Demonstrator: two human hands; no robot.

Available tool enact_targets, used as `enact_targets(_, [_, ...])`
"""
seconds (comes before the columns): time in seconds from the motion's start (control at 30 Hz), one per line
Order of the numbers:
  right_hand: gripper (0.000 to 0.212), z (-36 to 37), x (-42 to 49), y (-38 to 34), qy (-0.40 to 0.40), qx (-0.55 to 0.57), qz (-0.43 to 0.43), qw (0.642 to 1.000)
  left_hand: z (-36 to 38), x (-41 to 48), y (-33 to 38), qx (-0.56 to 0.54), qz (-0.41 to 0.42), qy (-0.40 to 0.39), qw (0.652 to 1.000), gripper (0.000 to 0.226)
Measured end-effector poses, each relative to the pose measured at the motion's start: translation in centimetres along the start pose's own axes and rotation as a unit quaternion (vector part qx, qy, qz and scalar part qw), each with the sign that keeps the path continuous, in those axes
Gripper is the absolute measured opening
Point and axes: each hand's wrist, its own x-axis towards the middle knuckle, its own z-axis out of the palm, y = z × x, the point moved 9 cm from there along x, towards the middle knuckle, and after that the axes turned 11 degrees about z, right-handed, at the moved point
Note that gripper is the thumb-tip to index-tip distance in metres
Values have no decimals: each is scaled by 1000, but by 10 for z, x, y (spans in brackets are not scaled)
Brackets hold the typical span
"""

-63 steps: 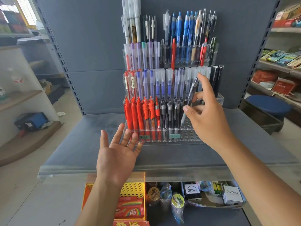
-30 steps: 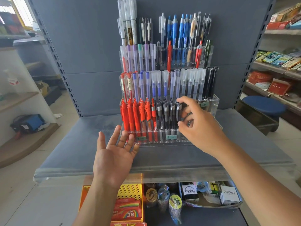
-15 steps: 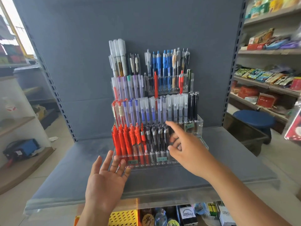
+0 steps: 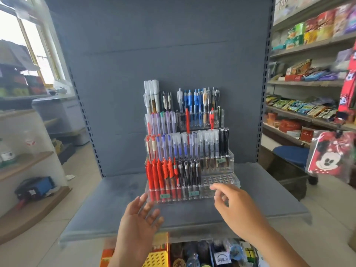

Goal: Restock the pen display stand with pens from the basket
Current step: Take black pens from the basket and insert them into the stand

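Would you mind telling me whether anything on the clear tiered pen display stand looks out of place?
Two stray red pens stand in the upper tier in front of the blue pens, far from the red row at front left.

Small retail shop, stationery plus snacks. Evid.: grey metal gondola shelf (image 4: 119, 205) w/ flat back panel (image 4: 173, 45) and slotted uprights (image 4: 266, 74); on it a clear tiered pen display stand (image 4: 221, 180), pens (image 4: 185, 149) sorted in rows by colour and type, small green tags (image 4: 193, 193) on the front edge, text unreadable; wall shelving (image 4: 308, 45) at right, several tiers, packed w/ bright snack packets (image 4: 317, 26) and boxes (image 4: 298, 67); red cartoon-mouse pouch (image 4: 329, 157) in clear wrap hanging at right; more packaged stock on the level below, incl. a box (image 4: 221, 258) printed VERSATILE; further shelf units (image 4: 25, 162) at left by a window (image 4: 11, 45); pale floor (image 4: 48, 247) btwn units.
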Motion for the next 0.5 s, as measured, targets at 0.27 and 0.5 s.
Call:
enact_targets(0.27, [21, 56, -46, 20, -119, -76, 13, 990, -41, -40, -24, 325, 90, -63, 939, 16])
enact_targets(0.5, [18, 175, -104, 79, -296, -158, 16, 942, -114, -40, -99, 509, 37, -102, 854, 20])
